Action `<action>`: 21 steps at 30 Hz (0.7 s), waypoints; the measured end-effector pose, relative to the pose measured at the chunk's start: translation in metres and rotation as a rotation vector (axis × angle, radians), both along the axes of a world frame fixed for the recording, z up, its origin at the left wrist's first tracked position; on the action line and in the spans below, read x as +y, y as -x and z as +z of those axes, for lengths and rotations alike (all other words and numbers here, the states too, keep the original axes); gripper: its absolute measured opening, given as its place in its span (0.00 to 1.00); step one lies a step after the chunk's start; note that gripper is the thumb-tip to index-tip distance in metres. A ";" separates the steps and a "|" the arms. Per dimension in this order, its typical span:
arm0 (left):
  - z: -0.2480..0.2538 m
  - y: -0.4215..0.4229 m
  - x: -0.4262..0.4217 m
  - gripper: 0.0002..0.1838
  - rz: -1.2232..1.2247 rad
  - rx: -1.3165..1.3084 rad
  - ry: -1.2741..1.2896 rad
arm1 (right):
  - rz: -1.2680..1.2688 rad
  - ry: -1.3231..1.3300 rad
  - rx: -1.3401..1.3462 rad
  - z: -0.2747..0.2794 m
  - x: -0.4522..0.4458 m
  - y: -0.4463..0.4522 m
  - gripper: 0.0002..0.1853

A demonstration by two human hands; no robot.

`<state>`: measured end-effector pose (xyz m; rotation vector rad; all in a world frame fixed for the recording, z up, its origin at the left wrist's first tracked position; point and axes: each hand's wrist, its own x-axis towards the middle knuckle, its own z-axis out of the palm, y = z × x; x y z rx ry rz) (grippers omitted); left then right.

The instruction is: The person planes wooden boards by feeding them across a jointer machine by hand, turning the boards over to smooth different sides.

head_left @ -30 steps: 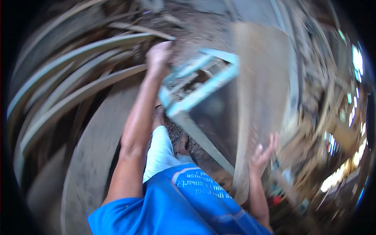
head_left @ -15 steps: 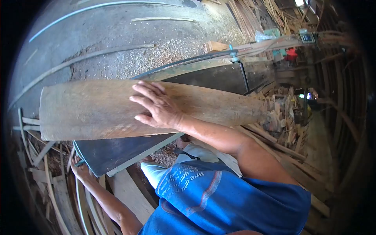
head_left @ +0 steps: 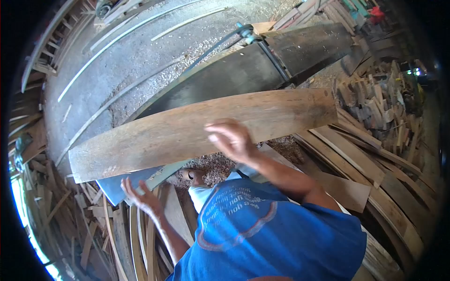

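A long, wide wooden board (head_left: 178, 124) with curved edges lies across a dark-topped workbench (head_left: 225, 77). My right hand (head_left: 232, 140) is over the middle of the board, fingers loosely curled and a gap between thumb and forefinger. It looks slightly blurred, with nothing visible in it; whether it touches the wood I cannot tell. My left hand (head_left: 142, 196) is near the board's lower left edge, beside the bench's bluish corner (head_left: 117, 185). Its fingers are spread and hold nothing I can see.
A clamp-like metal fitting with a dark bar (head_left: 274, 61) crosses the bench. Wood shavings (head_left: 213, 168) cover the floor by my feet. Scrap wood (head_left: 375, 103) is heaped at right, long planks (head_left: 347, 154) lie below it, and thin strips (head_left: 126, 47) lie on the concrete.
My left hand has come away from the bench corner and moved right, its fingers opening. My right hand, earlier spread flat on the board, is now curled. The view has shifted.
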<state>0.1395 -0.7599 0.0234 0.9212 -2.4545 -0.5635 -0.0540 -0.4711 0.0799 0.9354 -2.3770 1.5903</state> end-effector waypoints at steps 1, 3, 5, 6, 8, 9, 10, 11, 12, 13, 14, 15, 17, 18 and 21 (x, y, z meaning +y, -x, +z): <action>0.006 0.016 0.032 0.25 -0.028 -0.017 -0.036 | -0.090 -0.055 -0.121 0.011 0.053 0.000 0.09; 0.020 0.043 0.084 0.27 -0.073 -0.168 -0.015 | -0.332 -0.044 -0.109 0.020 0.146 0.009 0.07; 0.011 0.054 0.109 0.32 -0.118 -0.263 -0.123 | -0.526 -0.109 -0.096 0.020 0.235 0.019 0.09; 0.005 0.058 0.119 0.32 -0.111 -0.281 -0.026 | -0.607 -0.098 -0.140 0.016 0.273 0.022 0.09; -0.005 0.060 0.125 0.32 -0.111 -0.252 0.115 | -0.708 -0.092 -0.208 0.011 0.324 0.028 0.11; 0.004 0.066 0.129 0.31 -0.134 -0.310 0.015 | -0.721 -0.102 -0.232 0.012 0.341 0.029 0.11; 0.013 0.076 0.129 0.31 -0.134 -0.371 -0.087 | -0.704 -0.067 -0.262 0.008 0.350 0.030 0.11; 0.013 0.071 0.126 0.31 -0.097 -0.382 -0.054 | -0.654 -0.025 -0.306 0.000 0.349 0.031 0.12; 0.013 0.065 0.123 0.31 -0.060 -0.393 -0.022 | -0.584 0.013 -0.355 -0.004 0.343 0.029 0.13; 0.020 0.069 0.125 0.33 -0.029 -0.401 -0.057 | -0.491 0.056 -0.402 -0.007 0.331 0.030 0.14; 0.028 0.073 0.129 0.34 0.002 -0.408 -0.090 | -0.419 0.095 -0.459 -0.011 0.317 0.030 0.14; 0.023 0.070 0.122 0.35 -0.002 -0.408 -0.090 | -0.352 0.124 -0.516 -0.015 0.298 0.030 0.15; 0.033 0.069 0.115 0.29 -0.117 -0.268 -0.128 | -0.189 0.149 -0.602 -0.012 0.251 0.027 0.13; 0.029 0.061 0.109 0.27 -0.128 -0.194 -0.071 | -0.142 0.141 -0.630 -0.007 0.232 0.022 0.13; 0.013 0.032 0.082 0.26 0.052 -0.108 -0.138 | 0.101 0.090 -0.569 -0.004 0.170 0.024 0.12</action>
